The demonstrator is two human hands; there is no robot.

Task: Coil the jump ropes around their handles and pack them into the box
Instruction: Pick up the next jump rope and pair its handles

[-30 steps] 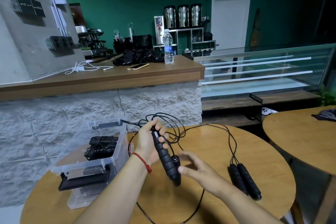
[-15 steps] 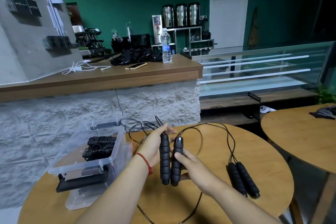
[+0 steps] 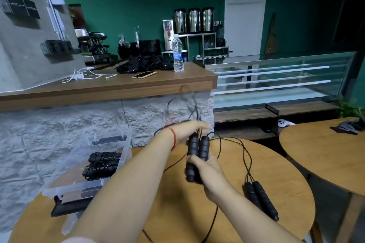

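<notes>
Gripping both handles (image 3: 197,150) together now, right of the box (image 3: 79,186), the right hand (image 3: 209,171) takes over the pair. The left hand (image 3: 189,130) has let go and hovers just above them, blurred but seemingly flat-fingered, free to start winding the cord (image 3: 220,146).

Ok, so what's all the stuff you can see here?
round table: one, wooden, in front
box: one, clear, table's left edge
coiled ropes: at least two, black, in box
loose handles: two, black, table's right side
held handles: two, black, side by side above table
counter: one, brown top, behind table
bottle: one, clear, on counter
phone: one, pale, on counter
left grip: blurred, above held handles
right grip: wrapped round held handles
</notes>
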